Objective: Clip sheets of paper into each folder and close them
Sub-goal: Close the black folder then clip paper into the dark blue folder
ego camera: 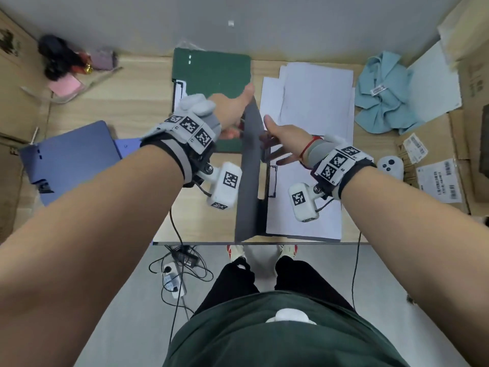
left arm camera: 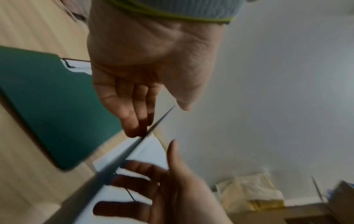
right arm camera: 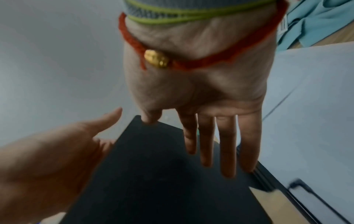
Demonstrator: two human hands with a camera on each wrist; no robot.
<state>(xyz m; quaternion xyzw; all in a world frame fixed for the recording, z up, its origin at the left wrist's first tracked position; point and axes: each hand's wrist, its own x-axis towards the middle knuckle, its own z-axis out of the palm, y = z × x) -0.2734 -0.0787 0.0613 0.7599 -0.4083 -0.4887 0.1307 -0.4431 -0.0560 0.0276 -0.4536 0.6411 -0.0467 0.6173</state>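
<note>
A dark grey folder lies open at the table's front, its cover (ego camera: 248, 168) standing almost upright on edge. White paper (ego camera: 304, 207) lies in its right half under a black clip (ego camera: 272, 181). My left hand (ego camera: 232, 109) has straight fingers against the cover's left face (left arm camera: 118, 163), thumb apart near the top edge. My right hand (ego camera: 280, 136) is on the other side, fingers spread and straight along the inner face (right arm camera: 162, 174), thumb tip touching its top corner. A closed green folder (ego camera: 211, 72) lies behind. A blue folder (ego camera: 68, 154) sits at the left.
Loose white sheets (ego camera: 317, 94) are stacked at the back right, beside a light blue cloth (ego camera: 383, 94). A white controller (ego camera: 390, 166) and cardboard boxes (ego camera: 436, 181) are at the right. Pink notes (ego camera: 66, 86) and dark clutter lie back left. The table's front edge (ego camera: 198, 242) is near.
</note>
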